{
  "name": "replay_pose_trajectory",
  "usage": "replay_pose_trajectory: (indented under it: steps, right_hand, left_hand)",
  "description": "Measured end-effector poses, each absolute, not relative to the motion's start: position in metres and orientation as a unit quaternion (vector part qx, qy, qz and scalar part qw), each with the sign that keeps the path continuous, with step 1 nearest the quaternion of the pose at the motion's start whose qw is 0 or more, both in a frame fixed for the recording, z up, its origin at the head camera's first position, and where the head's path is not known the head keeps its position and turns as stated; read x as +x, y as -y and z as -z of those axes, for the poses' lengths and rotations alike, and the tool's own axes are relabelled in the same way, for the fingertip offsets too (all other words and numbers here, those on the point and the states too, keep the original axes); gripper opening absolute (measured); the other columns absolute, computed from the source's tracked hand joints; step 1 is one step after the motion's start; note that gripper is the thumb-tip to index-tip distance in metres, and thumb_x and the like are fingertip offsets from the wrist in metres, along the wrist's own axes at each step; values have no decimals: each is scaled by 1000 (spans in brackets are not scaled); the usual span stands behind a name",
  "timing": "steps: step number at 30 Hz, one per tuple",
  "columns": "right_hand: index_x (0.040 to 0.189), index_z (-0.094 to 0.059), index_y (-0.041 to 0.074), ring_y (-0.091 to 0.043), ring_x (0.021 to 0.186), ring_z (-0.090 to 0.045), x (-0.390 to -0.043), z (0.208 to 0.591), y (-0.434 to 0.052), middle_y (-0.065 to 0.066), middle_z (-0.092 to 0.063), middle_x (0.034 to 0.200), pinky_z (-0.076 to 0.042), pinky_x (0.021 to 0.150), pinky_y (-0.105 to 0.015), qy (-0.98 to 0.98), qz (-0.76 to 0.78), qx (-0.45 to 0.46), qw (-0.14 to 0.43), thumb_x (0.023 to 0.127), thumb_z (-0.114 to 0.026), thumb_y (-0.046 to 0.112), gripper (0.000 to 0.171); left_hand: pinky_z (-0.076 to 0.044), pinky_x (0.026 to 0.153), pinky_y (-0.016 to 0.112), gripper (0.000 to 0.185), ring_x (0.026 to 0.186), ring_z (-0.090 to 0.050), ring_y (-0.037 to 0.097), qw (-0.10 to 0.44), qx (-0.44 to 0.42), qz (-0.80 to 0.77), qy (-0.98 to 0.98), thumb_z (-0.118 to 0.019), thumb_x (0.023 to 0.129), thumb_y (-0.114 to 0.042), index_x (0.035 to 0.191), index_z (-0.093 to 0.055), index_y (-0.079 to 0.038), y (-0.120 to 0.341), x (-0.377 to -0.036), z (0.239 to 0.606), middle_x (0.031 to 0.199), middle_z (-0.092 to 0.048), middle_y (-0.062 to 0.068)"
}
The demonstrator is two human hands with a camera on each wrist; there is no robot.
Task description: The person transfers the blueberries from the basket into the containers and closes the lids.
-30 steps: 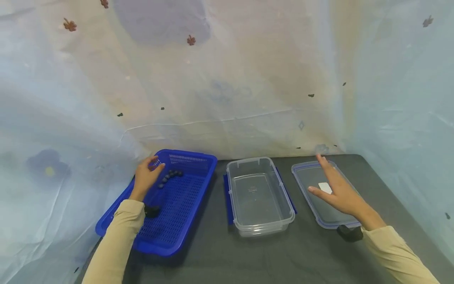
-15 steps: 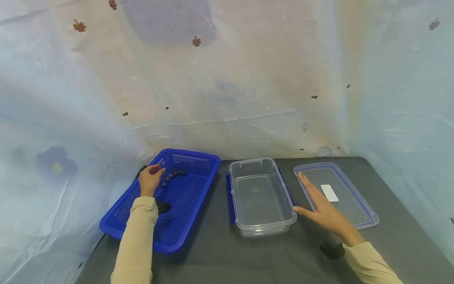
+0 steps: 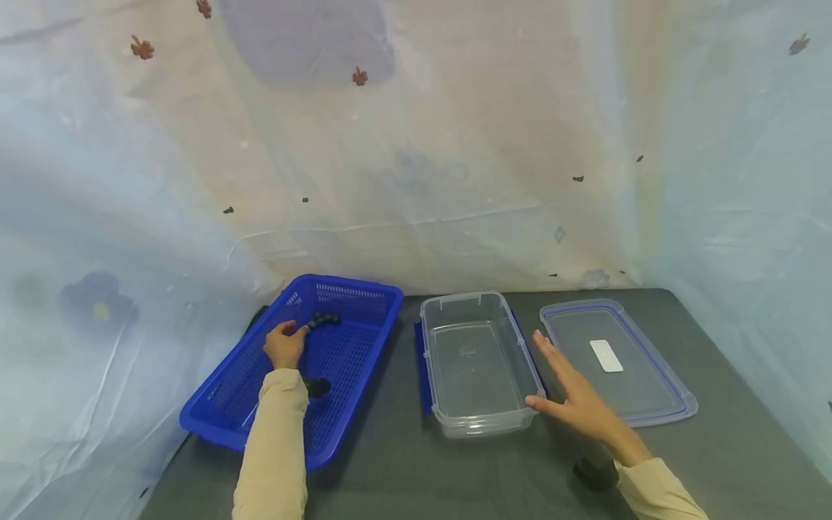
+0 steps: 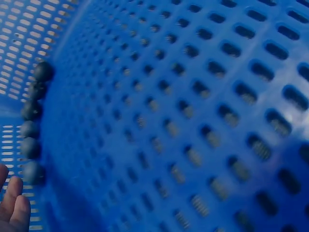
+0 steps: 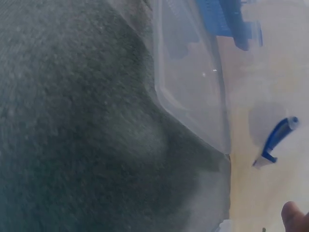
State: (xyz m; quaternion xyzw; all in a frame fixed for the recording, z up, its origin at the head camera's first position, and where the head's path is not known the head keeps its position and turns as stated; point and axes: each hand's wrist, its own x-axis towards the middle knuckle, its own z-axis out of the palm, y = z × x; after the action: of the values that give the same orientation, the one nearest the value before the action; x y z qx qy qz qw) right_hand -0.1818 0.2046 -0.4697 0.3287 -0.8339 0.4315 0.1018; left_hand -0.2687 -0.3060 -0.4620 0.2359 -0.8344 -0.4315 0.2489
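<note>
A row of small, dark, round blueberry-like balls lies along the wall inside the blue perforated basket. My left hand is down in the basket, at the near end of this row. Its fingertips in the left wrist view are beside the nearest ball, and I see nothing held between them. My right hand has straight fingers with the thumb apart, at the near right corner of a lidless clear plastic container. Whether the thumb touches the container I cannot tell.
A clear lid with a blue seal and a white label lies flat on the dark grey tabletop, right of the container. Blue clip flaps stick out from the container's sides. A patterned curtain hangs behind and on both sides.
My left hand has moved right and down into the basket, toward the row of balls. My right hand has moved left from over the lid to the container's corner.
</note>
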Motion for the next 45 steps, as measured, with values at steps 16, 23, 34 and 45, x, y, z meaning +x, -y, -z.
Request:
replay_pose_trajectory:
  steps: [16,23,34,45]
  right_hand:
    - [154,-19,5,-20,146,-3,-184,485,-198,-11,-11,161,-18,99,-73,847,-427,307,77,73,-84,30,106]
    - [154,-20,4,-41,143,-12,-185,490,-198,-10,-11,161,-20,98,-72,850,-427,298,79,68,-86,33,112]
    - [155,-20,8,-34,143,-19,-183,494,-193,-17,-18,158,-26,97,-70,843,-437,301,89,64,-90,32,117]
    - [154,-22,9,-36,141,-24,-179,498,-189,-14,-20,158,-26,99,-67,852,-430,278,105,66,-88,35,114]
  left_hand:
    - [-28,102,53,31,112,-46,50,235,252,417,841,-62,81,6,110,-61,18,298,-273,477,109,-60,35]
    - [-30,101,50,28,106,-48,50,262,244,402,843,-57,74,6,100,-66,14,303,-282,491,100,-64,30]
    - [-32,101,52,23,106,-53,49,257,265,377,850,-57,78,11,99,-64,18,294,-270,483,101,-63,34]
    - [-35,99,54,18,105,-51,52,254,246,372,858,-62,76,12,93,-64,18,302,-273,483,98,-62,34]
